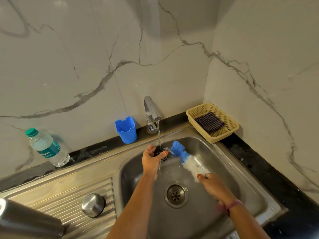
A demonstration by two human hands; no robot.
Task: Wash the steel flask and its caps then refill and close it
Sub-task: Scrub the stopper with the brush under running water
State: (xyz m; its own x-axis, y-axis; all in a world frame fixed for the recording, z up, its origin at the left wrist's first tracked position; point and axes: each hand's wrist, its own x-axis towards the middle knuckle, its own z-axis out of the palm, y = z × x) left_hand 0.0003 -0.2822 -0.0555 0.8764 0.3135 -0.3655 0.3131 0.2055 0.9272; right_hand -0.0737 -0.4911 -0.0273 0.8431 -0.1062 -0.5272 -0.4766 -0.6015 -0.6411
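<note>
My left hand (151, 160) holds a small black inner cap (159, 151) under the running water from the tap (151, 111), over the steel sink (259, 202). My right hand (213, 184) grips a blue and white bottle brush (187, 160) by its lower end, its blue tip close to the cap. A round steel outer cap (93, 205) stands upside down on the ribbed drainboard (57, 200). The steel flask (25, 221) is at the bottom left, blurred and cut by the frame edge.
A plastic water bottle (47, 149) with a green lid stands on the left ledge. A blue plastic holder (126, 129) sits behind the sink beside the tap. A beige basket (229, 131) with a dark checked cloth (209, 122) is in the right corner.
</note>
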